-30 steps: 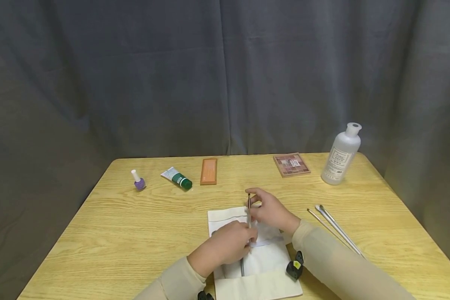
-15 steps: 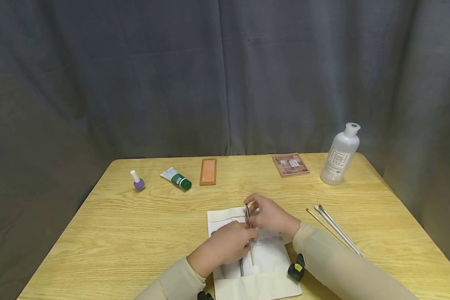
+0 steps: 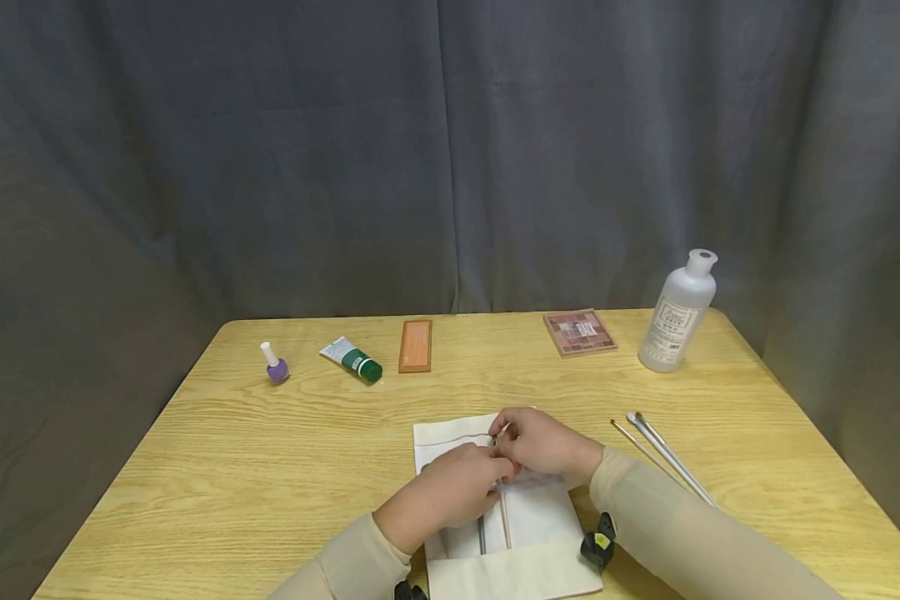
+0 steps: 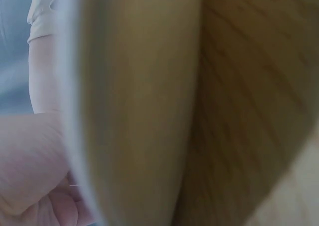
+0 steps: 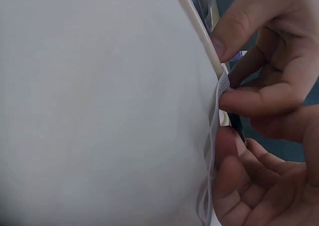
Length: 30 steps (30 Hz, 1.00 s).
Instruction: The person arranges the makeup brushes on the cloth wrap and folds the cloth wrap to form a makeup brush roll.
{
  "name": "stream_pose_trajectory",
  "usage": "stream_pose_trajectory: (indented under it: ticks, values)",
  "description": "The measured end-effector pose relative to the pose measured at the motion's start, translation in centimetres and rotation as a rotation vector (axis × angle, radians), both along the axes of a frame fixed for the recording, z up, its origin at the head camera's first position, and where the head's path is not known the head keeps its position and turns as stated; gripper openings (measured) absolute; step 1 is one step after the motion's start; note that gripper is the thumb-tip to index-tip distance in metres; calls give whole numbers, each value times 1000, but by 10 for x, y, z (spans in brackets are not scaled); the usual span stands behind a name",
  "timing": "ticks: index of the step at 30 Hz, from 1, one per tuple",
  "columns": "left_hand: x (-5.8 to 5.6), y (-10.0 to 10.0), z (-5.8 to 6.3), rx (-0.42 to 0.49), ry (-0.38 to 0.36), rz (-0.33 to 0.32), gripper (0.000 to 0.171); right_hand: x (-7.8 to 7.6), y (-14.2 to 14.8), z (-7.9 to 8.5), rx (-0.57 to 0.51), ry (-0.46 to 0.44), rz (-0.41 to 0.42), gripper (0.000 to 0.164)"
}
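A white cloth brush holder (image 3: 540, 575) lies flat before me, with a pale elastic band (image 5: 212, 131) across it. My left hand (image 3: 461, 483) pinches the band, thumb and fingers at its edge in the right wrist view. Just beyond it, my right hand (image 3: 543, 442) holds the dark head end of a slim makeup brush. The brush's pale handle (image 3: 506, 521) emerges below the left hand; its middle is hidden. Beside it, a grey brush handle (image 3: 482, 537) lies on the cloth. In the left wrist view, a blurred pale edge covers much of the scene.
Several loose brushes (image 3: 671, 457) lie right of the holder. Farther back stand purple nail polish (image 3: 276, 368) and a clear bottle (image 3: 675, 321). A green-white tube (image 3: 354, 360), orange case (image 3: 416, 346) and checkered palette (image 3: 581, 333) lie on the wooden table (image 3: 270, 475).
My right hand has moved toward me, sliding the brush down along the holder; more of its handle shows below my left hand. The left hand has kept its place.
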<state>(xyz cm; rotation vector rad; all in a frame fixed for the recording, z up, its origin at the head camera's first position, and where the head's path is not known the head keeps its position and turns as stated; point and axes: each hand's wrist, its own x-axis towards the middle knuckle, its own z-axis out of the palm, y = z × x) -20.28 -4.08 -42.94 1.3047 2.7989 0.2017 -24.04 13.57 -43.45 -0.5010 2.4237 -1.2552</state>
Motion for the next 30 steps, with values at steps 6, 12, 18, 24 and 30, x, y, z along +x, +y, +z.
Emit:
stream_pose_trajectory:
  ticks: [6, 12, 18, 24, 30]
  values:
    - [1, 0, 1, 17, -16, 3, 12, 1, 1, -2, 36, 15, 9, 15]
    - [0, 0, 0, 24, -8, -9, 11, 2, 1, -1, 70, -15, 19, 19]
    - [0, 0, 0, 19, -13, -4, 11, 3, 0, 0, 69, -64, 25, 18]
    - [-1, 1, -2, 21, -15, -1, 10, 5, -1, 0, 93, -55, 26, 19]
    - [-1, 0, -2, -1, -9, -8, 11, 7, 2, -1, 80, -41, 47, 20]
